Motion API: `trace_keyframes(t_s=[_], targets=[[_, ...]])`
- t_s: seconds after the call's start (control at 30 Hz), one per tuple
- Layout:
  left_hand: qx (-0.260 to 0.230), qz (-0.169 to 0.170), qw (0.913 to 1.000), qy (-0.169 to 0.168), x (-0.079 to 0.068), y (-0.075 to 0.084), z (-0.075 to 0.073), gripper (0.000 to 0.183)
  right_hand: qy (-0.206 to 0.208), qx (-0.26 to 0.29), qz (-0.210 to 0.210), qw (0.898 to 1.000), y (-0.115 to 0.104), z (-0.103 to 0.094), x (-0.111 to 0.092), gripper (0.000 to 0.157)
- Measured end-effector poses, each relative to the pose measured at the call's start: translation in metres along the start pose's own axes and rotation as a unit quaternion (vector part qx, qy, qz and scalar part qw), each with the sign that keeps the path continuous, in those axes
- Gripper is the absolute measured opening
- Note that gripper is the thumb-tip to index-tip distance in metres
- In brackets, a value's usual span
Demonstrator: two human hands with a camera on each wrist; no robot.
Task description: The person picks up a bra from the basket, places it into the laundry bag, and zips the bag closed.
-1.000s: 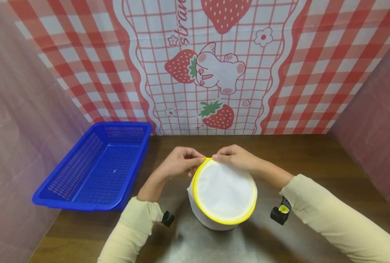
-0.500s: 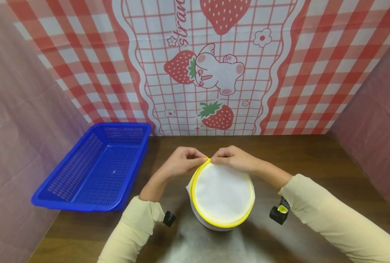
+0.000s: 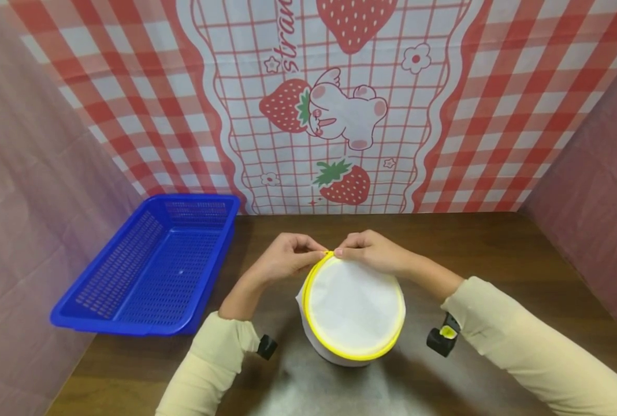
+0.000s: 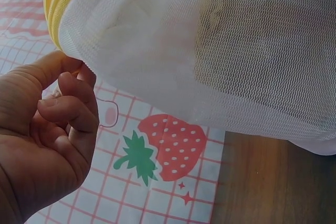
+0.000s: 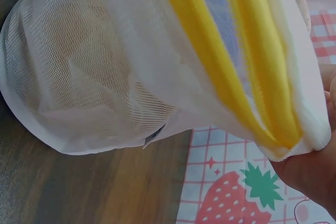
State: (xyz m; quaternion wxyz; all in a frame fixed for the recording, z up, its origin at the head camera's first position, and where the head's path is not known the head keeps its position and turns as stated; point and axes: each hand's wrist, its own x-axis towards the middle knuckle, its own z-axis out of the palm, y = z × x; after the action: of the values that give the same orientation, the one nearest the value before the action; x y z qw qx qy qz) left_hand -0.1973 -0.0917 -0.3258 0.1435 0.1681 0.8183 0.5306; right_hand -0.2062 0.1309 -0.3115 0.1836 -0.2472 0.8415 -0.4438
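A round white mesh laundry bag (image 3: 357, 306) with a yellow zipper (image 3: 334, 350) around its top edge stands on the table in the head view. At the far side of the rim, my left hand (image 3: 285, 257) pinches the zipper edge between thumb and index finger. Right beside it, my right hand (image 3: 373, 252) pinches the lid's edge. The left wrist view shows the left hand (image 4: 58, 124) at the yellow edge, its other fingers curled. In the right wrist view, the yellow zipper bands (image 5: 205, 45) stand apart with a gap between them, meeting near the right hand (image 5: 310, 179).
A blue perforated plastic basket (image 3: 158, 277) sits at the left of the brown wooden table (image 3: 469, 242). Behind the table hangs a red-and-white checked cloth (image 3: 516, 104) with strawberry prints. Pinkish fabric walls (image 3: 589, 190) stand at both sides.
The bag has shifted slightly to the left under the hands, then a little back. Both hands keep their pinch at the far rim, the left fingertips slightly further right than a second ago.
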Motion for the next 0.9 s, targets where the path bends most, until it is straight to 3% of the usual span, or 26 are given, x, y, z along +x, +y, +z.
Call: trace_keyframes(t_s=[0.3,0.47,0.9], targets=[[0.0,0.01,0.9999,0.001,-0.001,0.0013,0.0006,0.02,0.001,0.011,0.006,1.0,0.0038,-0.0011,0.0002,0.028],[-0.002,0.012,0.9999,0.0,-0.0011,0.0028,0.0005,0.018,-0.018,0.023,-0.005,1.0,0.0037,-0.0002,0.0009,0.027],[0.021,0.026,0.9994,0.001,-0.0007,0.0011,0.0009,0.019,-0.033,-0.006,-0.017,0.999,0.0005,0.0005,-0.0009,0.027]])
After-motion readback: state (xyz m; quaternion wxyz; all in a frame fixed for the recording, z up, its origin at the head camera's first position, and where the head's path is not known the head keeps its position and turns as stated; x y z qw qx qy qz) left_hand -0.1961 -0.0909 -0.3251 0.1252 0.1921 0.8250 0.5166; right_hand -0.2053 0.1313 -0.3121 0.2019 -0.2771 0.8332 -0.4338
